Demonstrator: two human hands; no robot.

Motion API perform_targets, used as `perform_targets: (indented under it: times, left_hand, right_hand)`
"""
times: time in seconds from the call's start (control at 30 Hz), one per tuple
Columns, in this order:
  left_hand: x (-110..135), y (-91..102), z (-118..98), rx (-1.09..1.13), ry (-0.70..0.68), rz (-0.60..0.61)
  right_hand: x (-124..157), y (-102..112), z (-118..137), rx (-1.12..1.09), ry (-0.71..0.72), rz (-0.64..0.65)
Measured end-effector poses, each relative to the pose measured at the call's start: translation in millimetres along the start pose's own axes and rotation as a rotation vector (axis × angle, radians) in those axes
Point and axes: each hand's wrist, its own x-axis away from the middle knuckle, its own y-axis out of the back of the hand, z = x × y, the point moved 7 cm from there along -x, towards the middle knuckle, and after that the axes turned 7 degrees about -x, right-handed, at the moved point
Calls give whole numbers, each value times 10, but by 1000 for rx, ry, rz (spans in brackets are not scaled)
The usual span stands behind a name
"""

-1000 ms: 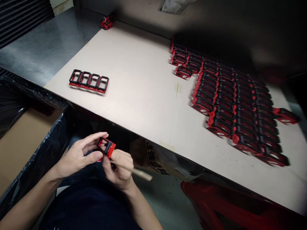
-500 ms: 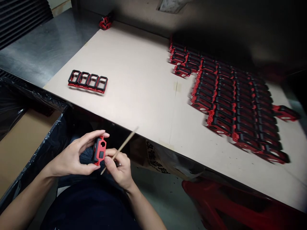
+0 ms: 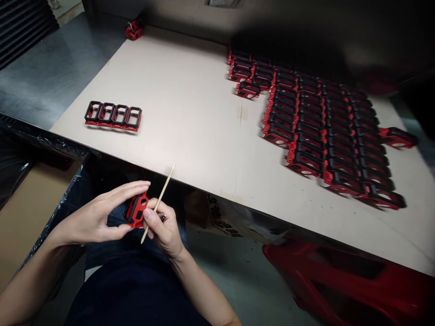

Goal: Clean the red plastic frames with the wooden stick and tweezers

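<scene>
Plastic sheeting is lining a cardboard box at your far left, and a steel counter is showing beyond it. Your left hand is gripping a red-and-black frame, with the fingers curled over its top edge and the thumb pressing from below. The frame is sitting between your two hands, over your lap and below the near edge of the table. Your right hand is closed in a pinch on a wooden stick just beside the frame. The stick's upper end is rising past the table edge, and its lower end is pointing down toward your lap. You can't tell from this view whether the stick is touching the frame.

Across the pale table, four joined frames are lying in a row, and a small red piece is sitting near the far corner. Printed paper is showing below the table edge. Rows of matching frames are filling the right side of the table, and a red plastic object is sitting low at your far right.
</scene>
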Motion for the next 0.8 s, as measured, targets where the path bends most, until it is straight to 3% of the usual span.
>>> perform_targets:
  times: [0.27,0.47,0.7,0.8]
  left_hand:
    - [-19,19,19,-75,17,52]
    - [-50,318,25,-65,36,-59]
    - [-153,772,203,354,81,-354]
    - [-229,852,165,248,90,-427]
  right_hand:
    - [-25,1,11,35,33,-10]
    - [36,321,288,211,252,-246]
    - [124,345,159,344,134,-33]
    - [168,353,137,377,128,-15]
